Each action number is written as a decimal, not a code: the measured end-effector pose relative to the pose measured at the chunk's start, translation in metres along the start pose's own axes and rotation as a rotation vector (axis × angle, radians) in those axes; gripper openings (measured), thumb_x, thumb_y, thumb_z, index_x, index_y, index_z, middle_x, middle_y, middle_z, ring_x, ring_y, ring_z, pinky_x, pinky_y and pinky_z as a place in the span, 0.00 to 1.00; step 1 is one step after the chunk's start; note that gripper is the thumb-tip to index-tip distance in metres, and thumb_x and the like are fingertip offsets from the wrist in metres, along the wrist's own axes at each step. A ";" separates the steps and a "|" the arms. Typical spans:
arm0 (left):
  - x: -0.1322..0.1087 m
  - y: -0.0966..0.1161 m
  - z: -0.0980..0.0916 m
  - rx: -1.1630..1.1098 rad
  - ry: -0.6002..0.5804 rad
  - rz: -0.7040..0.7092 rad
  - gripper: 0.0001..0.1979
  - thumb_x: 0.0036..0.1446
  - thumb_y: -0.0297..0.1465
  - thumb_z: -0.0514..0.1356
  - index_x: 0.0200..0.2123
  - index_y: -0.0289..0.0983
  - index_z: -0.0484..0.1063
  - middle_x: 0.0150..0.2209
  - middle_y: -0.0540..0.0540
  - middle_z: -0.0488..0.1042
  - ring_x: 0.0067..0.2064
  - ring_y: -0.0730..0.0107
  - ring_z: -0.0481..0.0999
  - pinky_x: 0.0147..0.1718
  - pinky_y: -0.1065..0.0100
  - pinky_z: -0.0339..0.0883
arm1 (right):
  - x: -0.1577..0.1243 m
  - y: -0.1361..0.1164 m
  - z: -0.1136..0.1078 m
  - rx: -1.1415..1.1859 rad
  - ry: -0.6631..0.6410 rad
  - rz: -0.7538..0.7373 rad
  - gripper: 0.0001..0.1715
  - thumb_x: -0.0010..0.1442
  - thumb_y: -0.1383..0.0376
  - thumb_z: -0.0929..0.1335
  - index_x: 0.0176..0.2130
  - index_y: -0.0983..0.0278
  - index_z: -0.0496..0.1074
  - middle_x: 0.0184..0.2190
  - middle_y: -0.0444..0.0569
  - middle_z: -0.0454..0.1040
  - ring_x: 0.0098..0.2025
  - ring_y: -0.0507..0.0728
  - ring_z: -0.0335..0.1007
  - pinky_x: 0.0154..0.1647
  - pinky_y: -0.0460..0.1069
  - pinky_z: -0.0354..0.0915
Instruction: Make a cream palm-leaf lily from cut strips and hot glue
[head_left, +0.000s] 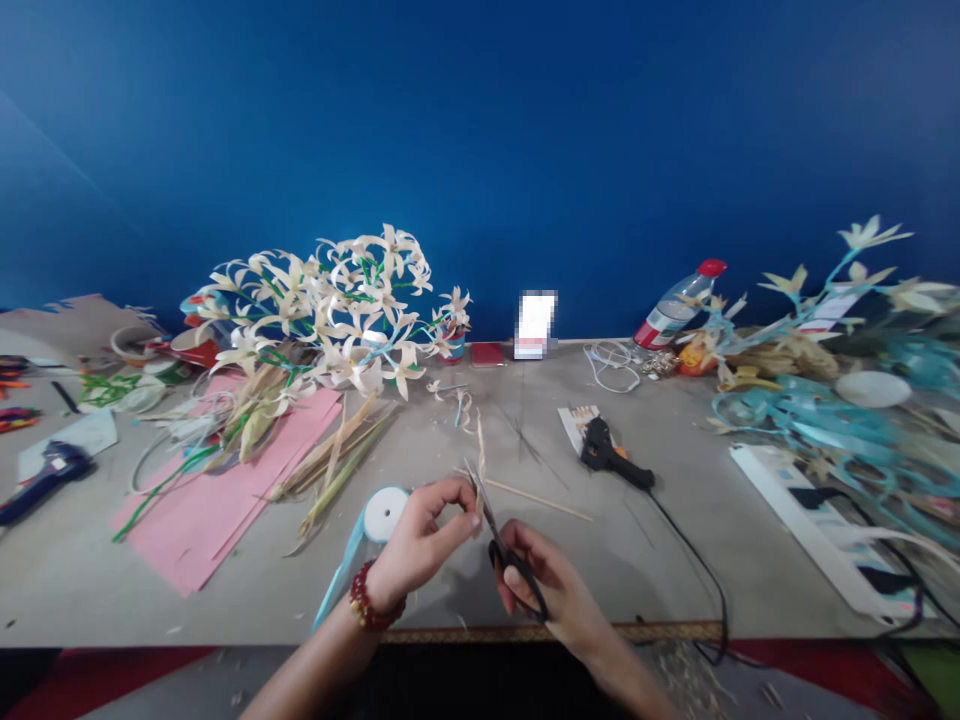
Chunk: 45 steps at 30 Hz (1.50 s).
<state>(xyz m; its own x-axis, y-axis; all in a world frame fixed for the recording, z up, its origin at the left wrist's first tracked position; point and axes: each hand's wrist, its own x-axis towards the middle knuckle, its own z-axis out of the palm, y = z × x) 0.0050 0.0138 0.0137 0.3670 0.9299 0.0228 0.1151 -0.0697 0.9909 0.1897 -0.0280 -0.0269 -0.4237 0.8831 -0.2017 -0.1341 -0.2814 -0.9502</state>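
Near the front middle of the table, my left hand (431, 535) pinches a thin pale strip of dried husk (481, 440) that stands up from the fingertips. A red bead bracelet circles that wrist. My right hand (544, 575) grips black-handled scissors (517, 575), fingers in the loops, blades pointing up and away. The blades are at the strip, close to my left fingertips; whether they are parted is too small to tell. Beside my left hand lies a white spool (385, 514) with light blue ribbon (341, 575). A thin stick (538, 500) rests just beyond the scissors.
A black glue gun (611, 450) lies right of centre, its cord running to the front edge. Further right are a power strip (814, 540) and blue ribbon coils (817, 420). White handmade flowers (360, 300), pink paper (225, 500) and dried husks (330, 460) occupy the left.
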 end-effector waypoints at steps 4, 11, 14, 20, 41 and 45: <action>-0.001 -0.001 -0.001 -0.024 -0.004 -0.003 0.08 0.57 0.31 0.58 0.26 0.37 0.67 0.27 0.50 0.67 0.32 0.70 0.66 0.35 0.71 0.60 | 0.000 0.002 -0.001 0.003 -0.015 -0.001 0.31 0.51 0.38 0.70 0.31 0.61 0.60 0.18 0.38 0.64 0.19 0.48 0.54 0.22 0.44 0.50; -0.002 -0.003 -0.003 -0.099 -0.007 -0.036 0.08 0.57 0.33 0.59 0.27 0.36 0.68 0.28 0.49 0.69 0.33 0.68 0.67 0.36 0.69 0.61 | 0.002 0.005 -0.005 0.027 -0.025 -0.008 0.31 0.51 0.39 0.70 0.31 0.61 0.59 0.18 0.38 0.64 0.19 0.48 0.53 0.22 0.44 0.51; -0.003 -0.004 -0.004 -0.090 -0.017 -0.052 0.09 0.57 0.34 0.59 0.28 0.36 0.69 0.29 0.48 0.69 0.33 0.68 0.67 0.36 0.69 0.61 | 0.003 0.001 -0.006 0.008 -0.038 -0.014 0.32 0.50 0.38 0.71 0.31 0.61 0.59 0.19 0.38 0.62 0.20 0.48 0.55 0.23 0.44 0.52; -0.004 -0.003 -0.004 -0.059 -0.002 -0.060 0.08 0.57 0.33 0.59 0.27 0.37 0.68 0.28 0.50 0.69 0.32 0.70 0.67 0.35 0.71 0.61 | 0.005 -0.003 -0.003 0.014 -0.044 0.018 0.34 0.46 0.38 0.72 0.30 0.61 0.60 0.20 0.38 0.62 0.20 0.48 0.56 0.23 0.44 0.53; -0.002 -0.007 -0.005 -0.137 -0.040 -0.066 0.06 0.56 0.30 0.60 0.27 0.36 0.68 0.28 0.49 0.69 0.32 0.70 0.67 0.36 0.70 0.60 | 0.007 0.009 -0.008 0.044 -0.089 -0.024 0.31 0.51 0.40 0.71 0.32 0.62 0.59 0.19 0.38 0.63 0.19 0.47 0.54 0.22 0.44 0.51; -0.003 -0.010 -0.005 -0.169 -0.049 -0.050 0.07 0.57 0.30 0.60 0.27 0.35 0.68 0.28 0.49 0.69 0.33 0.69 0.68 0.36 0.70 0.61 | 0.008 0.010 -0.008 0.035 -0.074 -0.037 0.31 0.52 0.39 0.70 0.32 0.61 0.59 0.18 0.38 0.63 0.19 0.48 0.53 0.22 0.44 0.50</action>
<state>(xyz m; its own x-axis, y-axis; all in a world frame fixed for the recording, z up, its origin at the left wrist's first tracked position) -0.0021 0.0137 0.0042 0.4098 0.9117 -0.0291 -0.0212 0.0414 0.9989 0.1926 -0.0208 -0.0395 -0.4830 0.8631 -0.1473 -0.1811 -0.2630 -0.9476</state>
